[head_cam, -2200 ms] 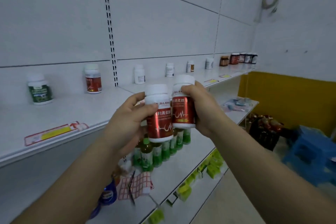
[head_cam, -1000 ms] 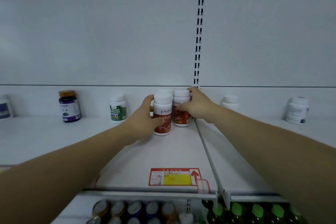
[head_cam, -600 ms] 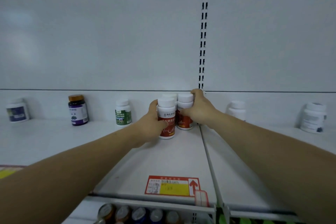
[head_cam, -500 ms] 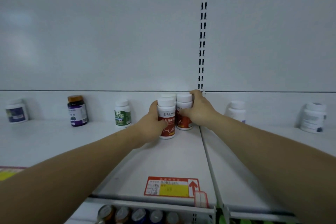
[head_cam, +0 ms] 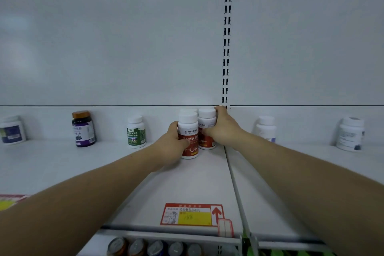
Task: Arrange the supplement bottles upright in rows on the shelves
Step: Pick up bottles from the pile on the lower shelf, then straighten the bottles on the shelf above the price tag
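Two white-capped bottles with red labels stand upright at the back of the white shelf (head_cam: 187,183). My left hand (head_cam: 169,147) grips the nearer red bottle (head_cam: 190,139) from its left side. My right hand (head_cam: 223,129) grips the farther red bottle (head_cam: 205,129) from the right. A third white cap (head_cam: 188,110) shows behind them, its body hidden.
Along the back wall stand a green-label bottle (head_cam: 136,132), a dark purple bottle (head_cam: 83,129) and a white jar (head_cam: 12,130) to the left, two white bottles (head_cam: 267,129) (head_cam: 351,133) to the right. A red-yellow price tag (head_cam: 192,214) lies at the front edge. Bottle tops (head_cam: 155,248) show below.
Both hands carried the two red bottles from in front of me onto the shelf and pushed them back; in the last half second they hardly moved.
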### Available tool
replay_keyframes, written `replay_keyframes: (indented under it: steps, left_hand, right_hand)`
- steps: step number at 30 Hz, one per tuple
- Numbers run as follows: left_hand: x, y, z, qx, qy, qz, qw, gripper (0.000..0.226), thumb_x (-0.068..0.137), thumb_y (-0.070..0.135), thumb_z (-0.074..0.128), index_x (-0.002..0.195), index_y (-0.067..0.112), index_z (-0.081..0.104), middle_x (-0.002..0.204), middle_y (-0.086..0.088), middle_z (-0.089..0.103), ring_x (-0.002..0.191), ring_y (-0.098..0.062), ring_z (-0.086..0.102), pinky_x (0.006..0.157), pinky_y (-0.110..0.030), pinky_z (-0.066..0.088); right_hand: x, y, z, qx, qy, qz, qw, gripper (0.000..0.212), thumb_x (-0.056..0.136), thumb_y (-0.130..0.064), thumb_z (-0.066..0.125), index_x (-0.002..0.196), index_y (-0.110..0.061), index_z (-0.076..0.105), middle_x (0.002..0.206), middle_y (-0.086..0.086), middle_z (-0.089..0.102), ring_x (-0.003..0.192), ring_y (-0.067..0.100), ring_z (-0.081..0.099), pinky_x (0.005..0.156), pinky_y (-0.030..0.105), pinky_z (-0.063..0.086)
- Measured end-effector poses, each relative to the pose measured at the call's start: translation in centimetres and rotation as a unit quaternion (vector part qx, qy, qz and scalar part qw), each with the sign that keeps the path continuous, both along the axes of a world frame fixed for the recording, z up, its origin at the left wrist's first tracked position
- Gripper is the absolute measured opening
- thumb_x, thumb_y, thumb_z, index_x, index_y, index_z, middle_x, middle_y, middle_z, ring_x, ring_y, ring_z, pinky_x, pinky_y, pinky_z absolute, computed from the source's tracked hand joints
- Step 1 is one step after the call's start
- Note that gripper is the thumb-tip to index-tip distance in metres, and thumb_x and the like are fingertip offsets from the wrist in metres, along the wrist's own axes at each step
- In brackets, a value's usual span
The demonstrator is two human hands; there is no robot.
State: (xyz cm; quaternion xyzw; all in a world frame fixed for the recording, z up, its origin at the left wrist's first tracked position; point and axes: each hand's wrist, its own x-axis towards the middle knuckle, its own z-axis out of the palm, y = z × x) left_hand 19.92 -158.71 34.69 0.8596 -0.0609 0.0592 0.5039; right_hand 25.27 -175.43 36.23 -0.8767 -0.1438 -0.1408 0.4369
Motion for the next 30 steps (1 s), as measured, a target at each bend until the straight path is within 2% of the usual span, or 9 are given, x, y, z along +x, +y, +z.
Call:
replay_keyframes:
  steps: [3,6,8,11,14,18,24,30]
  left_hand:
    - [-0.1,0.1,0.5,0.002,0.017,0.005,1.0,0.063,0.091,0.012,0.053,0.143,0.027,0.021,0.135,0.001,0.047,0.104,-0.016,0.05,0.088,-0.029,0.039]
    - [-0.4,0.7,1.4,0.024,0.048,0.008,0.999,0.081,0.087,0.021,0.06,0.149,0.032,0.009,0.151,0.001,0.03,0.126,-0.022,0.043,0.098,-0.034,0.037]
    - [-0.9,1.4,2.1,0.05,0.053,0.02,0.997,0.085,0.085,0.029,0.063,0.149,0.036,0.007,0.154,0.001,0.025,0.131,-0.021,0.039,0.098,-0.033,0.035]
    - [-2.3,2.8,3.3,0.085,0.048,0.043,0.994,0.082,0.083,0.038,0.065,0.148,0.035,0.013,0.154,0.0,0.024,0.133,-0.021,0.036,0.105,-0.035,0.033]
    - [-4.6,4.8,4.3,0.193,0.025,0.083,0.977,0.073,0.083,0.045,0.062,0.145,0.031,0.025,0.15,-0.002,0.032,0.13,-0.02,0.04,0.101,-0.029,0.033]
    - [-9.2,8.3,4.9,0.317,0.013,0.143,0.938,0.068,0.085,0.048,0.059,0.143,0.029,0.03,0.147,-0.001,0.038,0.125,-0.021,0.043,0.091,-0.024,0.03]
    - [-17.9,16.1,4.5,0.367,0.029,0.208,0.906,0.066,0.086,0.05,0.057,0.143,0.031,0.032,0.151,0.006,0.033,0.132,-0.017,0.037,0.105,-0.031,0.029]
    - [-29.1,26.5,3.0,0.404,0.062,0.285,0.867,0.065,0.087,0.05,0.056,0.143,0.03,0.031,0.15,0.006,0.032,0.132,-0.016,0.037,0.105,-0.029,0.029]
  right_hand:
    - [-0.2,-0.3,0.7,-0.021,0.009,-0.001,1.0,0.064,0.076,-0.023,0.074,0.129,-0.016,0.037,0.119,0.004,0.054,0.096,0.019,0.053,0.075,0.029,0.043]
    - [-0.5,-0.9,2.2,-0.071,-0.007,-0.016,0.997,0.068,0.079,-0.027,0.07,0.136,-0.014,0.035,0.127,0.008,0.048,0.099,0.02,0.048,0.077,0.029,0.04]
    - [-0.6,-1.2,3.6,-0.097,-0.014,-0.023,0.995,0.071,0.083,-0.026,0.065,0.143,-0.015,0.029,0.137,0.011,0.041,0.11,0.024,0.048,0.08,0.028,0.039]
    - [-0.7,-1.1,5.7,-0.146,-0.048,-0.02,0.988,0.066,0.088,-0.028,0.058,0.146,-0.018,0.027,0.146,0.011,0.033,0.125,0.027,0.042,0.086,0.026,0.034]
    - [-1.3,0.9,7.7,-0.194,-0.093,0.009,0.977,0.062,0.09,-0.038,0.055,0.144,-0.02,0.031,0.146,0.008,0.036,0.126,0.026,0.042,0.087,0.028,0.032]
    - [-3.3,6.7,9.0,-0.232,-0.102,0.092,0.963,0.065,0.09,-0.049,0.052,0.145,-0.021,0.031,0.149,0.006,0.035,0.132,0.025,0.037,0.093,0.029,0.032]
    - [-9.1,18.4,8.3,-0.27,-0.12,0.203,0.933,0.065,0.09,-0.05,0.051,0.144,-0.019,0.033,0.149,0.005,0.036,0.132,0.024,0.036,0.097,0.03,0.032]
    - [-17.8,33.5,7.0,-0.277,-0.147,0.303,0.9,0.062,0.09,-0.05,0.052,0.142,-0.02,0.037,0.146,0.005,0.04,0.128,0.025,0.041,0.087,0.03,0.033]
